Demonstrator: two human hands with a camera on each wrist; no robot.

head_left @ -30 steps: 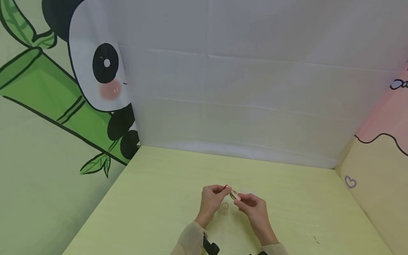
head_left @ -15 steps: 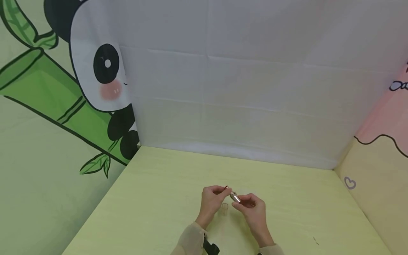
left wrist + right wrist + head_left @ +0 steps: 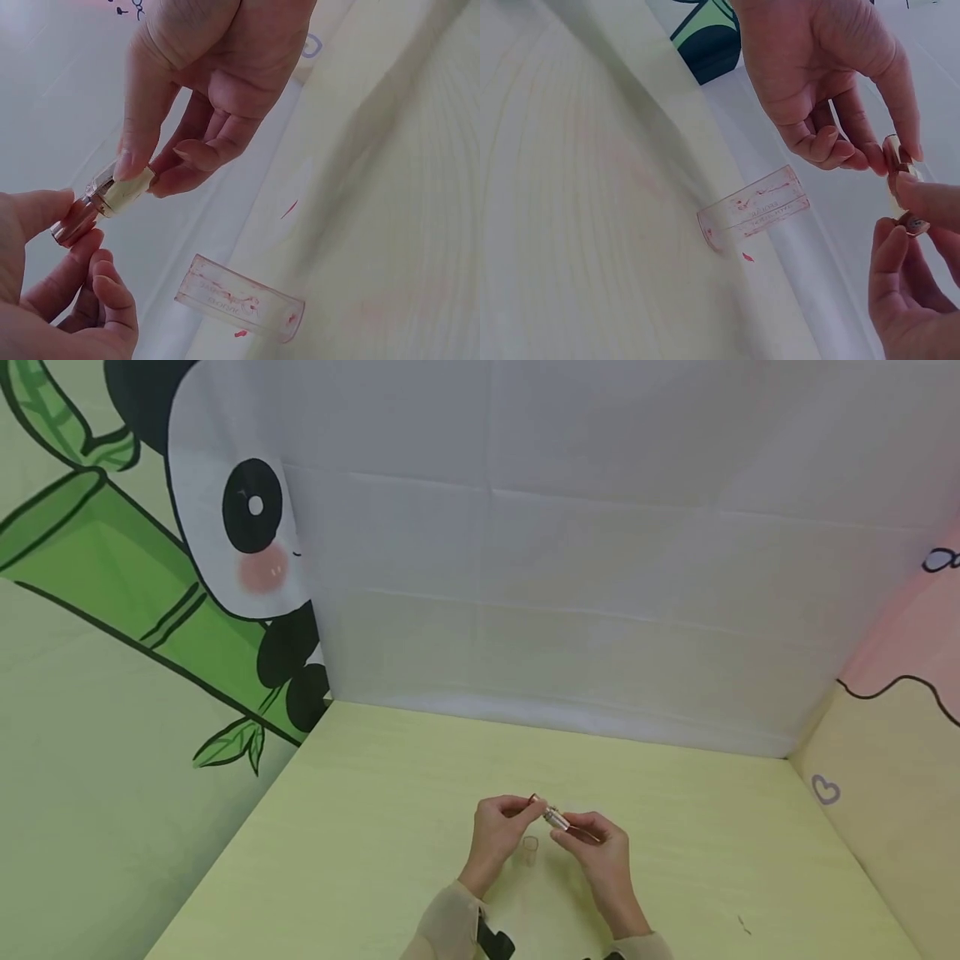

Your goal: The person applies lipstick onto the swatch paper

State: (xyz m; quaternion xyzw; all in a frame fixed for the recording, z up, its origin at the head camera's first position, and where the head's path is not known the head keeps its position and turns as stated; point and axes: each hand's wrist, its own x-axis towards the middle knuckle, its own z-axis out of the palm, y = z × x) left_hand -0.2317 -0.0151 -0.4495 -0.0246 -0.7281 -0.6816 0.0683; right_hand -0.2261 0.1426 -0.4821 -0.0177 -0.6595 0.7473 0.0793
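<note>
Both hands hold a shiny gold lipstick tube (image 3: 557, 819) between them, above the table. In the head view my left hand (image 3: 498, 833) pinches its upper, reddish metallic end with thumb and fingertips. My right hand (image 3: 600, 856) pinches the gold base from the other side. The left wrist view shows the lipstick tube (image 3: 126, 193) tilted, with the fingertips covering parts of it. Close below the hands, a clear cap (image 3: 530, 850) stands upright on the table; the right wrist view shows red smears inside this clear cap (image 3: 756, 204).
The pale yellow table (image 3: 390, 777) reaches back to a white cloth backdrop (image 3: 562, 568). A panda-and-bamboo panel (image 3: 150, 610) stands on the left, a pink and cream one (image 3: 900, 743) on the right. A small dark mark (image 3: 744, 925) lies at the table's right front.
My right hand dips slightly with the lipstick base, then comes back up, and the base's shine shifts. My left hand and the cap stay almost in place.
</note>
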